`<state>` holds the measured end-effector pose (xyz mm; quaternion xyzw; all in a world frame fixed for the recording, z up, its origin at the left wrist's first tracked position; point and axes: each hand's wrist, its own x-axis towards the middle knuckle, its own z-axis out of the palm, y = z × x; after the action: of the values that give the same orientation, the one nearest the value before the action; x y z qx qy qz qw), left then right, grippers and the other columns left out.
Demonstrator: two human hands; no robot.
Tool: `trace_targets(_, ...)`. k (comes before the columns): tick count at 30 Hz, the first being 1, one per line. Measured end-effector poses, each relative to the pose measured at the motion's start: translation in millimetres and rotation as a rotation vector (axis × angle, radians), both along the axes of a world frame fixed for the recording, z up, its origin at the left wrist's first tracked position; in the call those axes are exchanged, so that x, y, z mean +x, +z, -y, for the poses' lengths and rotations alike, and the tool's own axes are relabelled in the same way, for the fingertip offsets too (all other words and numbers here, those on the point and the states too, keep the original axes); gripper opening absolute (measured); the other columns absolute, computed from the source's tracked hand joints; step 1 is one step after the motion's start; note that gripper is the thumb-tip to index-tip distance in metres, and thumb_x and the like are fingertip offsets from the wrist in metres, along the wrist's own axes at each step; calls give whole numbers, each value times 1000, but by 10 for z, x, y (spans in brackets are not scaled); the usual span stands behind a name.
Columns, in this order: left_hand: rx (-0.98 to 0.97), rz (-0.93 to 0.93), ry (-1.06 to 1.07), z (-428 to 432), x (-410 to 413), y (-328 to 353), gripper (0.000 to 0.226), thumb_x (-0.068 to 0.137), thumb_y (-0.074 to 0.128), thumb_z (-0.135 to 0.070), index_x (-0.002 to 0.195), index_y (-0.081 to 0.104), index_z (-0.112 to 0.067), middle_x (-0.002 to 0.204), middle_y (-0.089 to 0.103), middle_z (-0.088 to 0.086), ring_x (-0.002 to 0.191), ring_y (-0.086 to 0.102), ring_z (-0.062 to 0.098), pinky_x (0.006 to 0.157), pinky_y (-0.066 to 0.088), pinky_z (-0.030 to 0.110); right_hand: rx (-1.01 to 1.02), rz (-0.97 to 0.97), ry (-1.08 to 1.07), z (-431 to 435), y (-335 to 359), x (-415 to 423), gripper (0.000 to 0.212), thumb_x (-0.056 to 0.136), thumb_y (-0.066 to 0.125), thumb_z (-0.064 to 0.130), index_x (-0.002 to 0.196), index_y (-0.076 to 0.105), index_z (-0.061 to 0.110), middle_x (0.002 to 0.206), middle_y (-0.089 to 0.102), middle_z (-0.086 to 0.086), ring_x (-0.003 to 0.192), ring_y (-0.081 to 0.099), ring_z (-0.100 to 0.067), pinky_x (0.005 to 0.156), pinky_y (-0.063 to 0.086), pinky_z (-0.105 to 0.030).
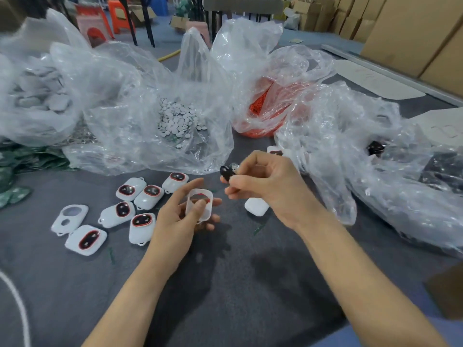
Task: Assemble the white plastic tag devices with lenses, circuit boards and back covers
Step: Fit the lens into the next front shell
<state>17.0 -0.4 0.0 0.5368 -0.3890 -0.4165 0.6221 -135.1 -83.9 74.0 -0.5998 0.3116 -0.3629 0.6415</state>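
Note:
My left hand [179, 216] holds a white tag shell [199, 205], hollow side up, with a red ring visible inside its opening. My right hand [263, 181] pinches a small black lens piece [226, 172] just above and to the right of the shell, not touching it. Several white tags with red-rimmed dark lenses [140, 204] lie on the grey table to the left. An empty white shell [70, 217] lies at the far left of that group. One plain white piece [256, 206] lies under my right hand.
Clear plastic bags crowd the back of the table: white discs [179, 118], grey covers [37, 93], orange-red rings [265, 106], black parts [375, 147]. Green boards [15, 171] lie at the left edge. Cardboard boxes [413, 28] stand at the far right.

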Motion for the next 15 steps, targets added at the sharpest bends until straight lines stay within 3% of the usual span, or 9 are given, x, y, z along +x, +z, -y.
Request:
trace_targets(2,-9,-76,28,2,19,6,31,97,47,-3,123,56,-18,92,72,-3,73,70,17,62,55,22,107,46,67,9,-97,226,18,83,62,-10,73,56,4,85,66,-32,63,68,-23,65,60,-32)
trace_targets(5,-23,-159,68,10,29,5,33,97,44,2,115,60,-22,96,72,-5,83,70,15,67,56,23,272,137,96,33,-295,376,14,85,58,-8,82,56,5,75,69,-18,59,67,-19,59,58,-28)
trace_targets(10,-31,-276,85,43,30,12,35,97,46,-1,120,61,-22,105,71,3,95,68,15,70,56,26,286,226,114,66,-463,335,16,72,66,4,88,64,7,76,71,-14,63,69,-19,62,58,-27)
trace_targets(15,-67,-463,112,92,55,23,33,99,41,-11,118,64,-25,109,69,10,100,67,20,72,57,30,307,265,59,54,-483,348,16,72,65,-2,87,63,1,76,72,-15,65,71,-21,62,57,-24)
